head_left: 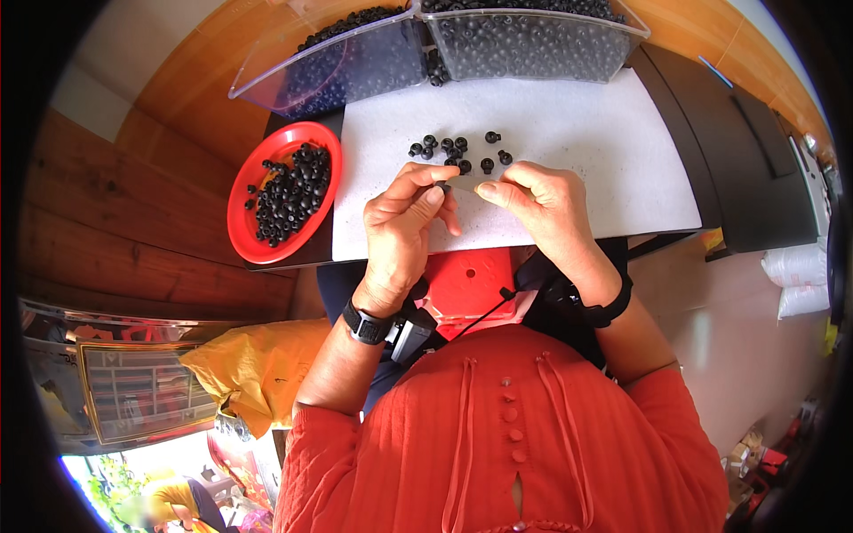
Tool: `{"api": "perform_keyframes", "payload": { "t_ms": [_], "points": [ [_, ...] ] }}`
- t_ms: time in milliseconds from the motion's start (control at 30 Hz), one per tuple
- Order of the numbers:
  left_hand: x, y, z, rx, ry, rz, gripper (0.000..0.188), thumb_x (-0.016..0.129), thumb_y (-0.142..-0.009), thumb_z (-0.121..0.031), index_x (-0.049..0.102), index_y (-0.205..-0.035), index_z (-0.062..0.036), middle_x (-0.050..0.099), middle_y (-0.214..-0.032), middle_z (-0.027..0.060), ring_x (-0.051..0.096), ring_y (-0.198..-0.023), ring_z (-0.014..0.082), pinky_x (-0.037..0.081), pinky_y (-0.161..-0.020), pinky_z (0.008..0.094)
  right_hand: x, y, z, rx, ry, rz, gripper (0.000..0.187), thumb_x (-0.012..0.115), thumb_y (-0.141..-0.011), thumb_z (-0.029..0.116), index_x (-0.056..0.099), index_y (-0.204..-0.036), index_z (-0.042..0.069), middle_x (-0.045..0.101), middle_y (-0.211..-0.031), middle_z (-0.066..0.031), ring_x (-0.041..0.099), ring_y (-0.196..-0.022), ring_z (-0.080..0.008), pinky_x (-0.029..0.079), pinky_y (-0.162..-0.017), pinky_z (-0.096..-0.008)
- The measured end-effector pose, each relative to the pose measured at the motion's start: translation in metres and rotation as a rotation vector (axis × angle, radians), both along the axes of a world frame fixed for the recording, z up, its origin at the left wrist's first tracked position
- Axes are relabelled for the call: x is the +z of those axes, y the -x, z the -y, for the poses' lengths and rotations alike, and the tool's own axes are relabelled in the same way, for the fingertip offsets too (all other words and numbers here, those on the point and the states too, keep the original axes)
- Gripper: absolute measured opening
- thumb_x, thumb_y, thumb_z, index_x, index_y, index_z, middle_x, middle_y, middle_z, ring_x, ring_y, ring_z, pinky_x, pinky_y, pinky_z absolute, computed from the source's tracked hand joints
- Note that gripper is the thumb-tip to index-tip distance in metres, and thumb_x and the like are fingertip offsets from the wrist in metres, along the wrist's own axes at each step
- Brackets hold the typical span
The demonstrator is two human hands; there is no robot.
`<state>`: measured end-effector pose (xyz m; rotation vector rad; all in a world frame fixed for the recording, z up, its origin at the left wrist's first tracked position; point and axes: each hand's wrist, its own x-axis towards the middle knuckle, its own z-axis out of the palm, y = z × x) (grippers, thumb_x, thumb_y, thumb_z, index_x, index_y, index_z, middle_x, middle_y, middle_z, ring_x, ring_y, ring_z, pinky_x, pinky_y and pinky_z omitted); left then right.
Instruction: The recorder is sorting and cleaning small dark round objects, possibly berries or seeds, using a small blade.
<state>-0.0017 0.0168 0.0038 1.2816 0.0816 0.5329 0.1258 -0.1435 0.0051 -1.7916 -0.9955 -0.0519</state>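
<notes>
My left hand (402,218) is closed, pinching a small black round part (442,186) between thumb and fingertips above the table's near edge. My right hand (549,206) is closed too, gripping a thin greyish blade (466,183) whose tip reaches the part in my left fingers. How the blade's other end sits in the right fingers is hidden. Just beyond both hands, several loose black knob-like parts (460,143) lie scattered on the white sheet (586,133). One of them is partly covered by the left fingertips.
On the left stands a red oval plate (238,218) with many black parts (293,194). Two clear plastic bins, left (355,75) and right (533,49), full of similar parts line the far edge. A red plastic stool (471,282) is below the table; a yellow bag (267,364) lies left.
</notes>
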Motion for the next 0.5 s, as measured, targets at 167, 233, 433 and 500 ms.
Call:
{"api": "perform_keyframes", "payload": {
  "t_ms": [167, 233, 433, 500],
  "points": [
    [-0.0028, 0.0000, -0.0008, -0.008, 0.017, 0.016, 0.025, 0.053, -0.102, 0.004, 0.068, -0.122, 0.0075, 0.060, -0.104, 0.0090, 0.063, -0.079, 0.0180, 0.054, -0.070, 0.0292, -0.0038, -0.0009, -0.0014, 0.005, -0.009, 0.068, 0.036, 0.079, -0.091, 0.031, 0.064, -0.072, 0.004, 0.052, -0.056, -0.0094, 0.047, -0.046, -0.0205, 0.037, -0.048, -0.0374],
    [-0.0027, -0.0001, -0.0006, -0.003, 0.019, 0.011, 0.025, 0.053, -0.102, 0.004, 0.067, -0.122, 0.0074, 0.060, -0.104, 0.0091, 0.064, -0.079, 0.0181, 0.054, -0.070, 0.0293, -0.0047, -0.0010, -0.0011, 0.012, -0.008, 0.086, 0.035, 0.079, -0.090, 0.030, 0.064, -0.072, 0.004, 0.051, -0.056, -0.0090, 0.046, -0.047, -0.0204, 0.037, -0.048, -0.0371],
    [-0.0025, 0.0000, -0.0016, -0.019, 0.030, 0.033, 0.026, 0.053, -0.103, 0.004, 0.067, -0.125, 0.0071, 0.060, -0.104, 0.0095, 0.064, -0.080, 0.0182, 0.055, -0.070, 0.0296, -0.0080, 0.0019, -0.0014, 0.019, -0.174, -0.067, 0.031, 0.081, -0.089, 0.025, 0.066, -0.074, 0.003, 0.050, -0.056, -0.0058, 0.044, -0.049, -0.0130, 0.036, -0.048, -0.0327],
    [-0.0029, 0.0005, -0.0019, -0.029, 0.027, 0.041, 0.027, 0.053, -0.103, 0.004, 0.066, -0.126, 0.0069, 0.060, -0.104, 0.0095, 0.064, -0.080, 0.0182, 0.055, -0.070, 0.0296, -0.0028, 0.0029, -0.0007, -0.007, -0.094, -0.072, 0.030, 0.081, -0.090, 0.025, 0.068, -0.076, 0.003, 0.051, -0.057, -0.0054, 0.045, -0.050, -0.0107, 0.037, -0.048, -0.0315]
  ]
}}
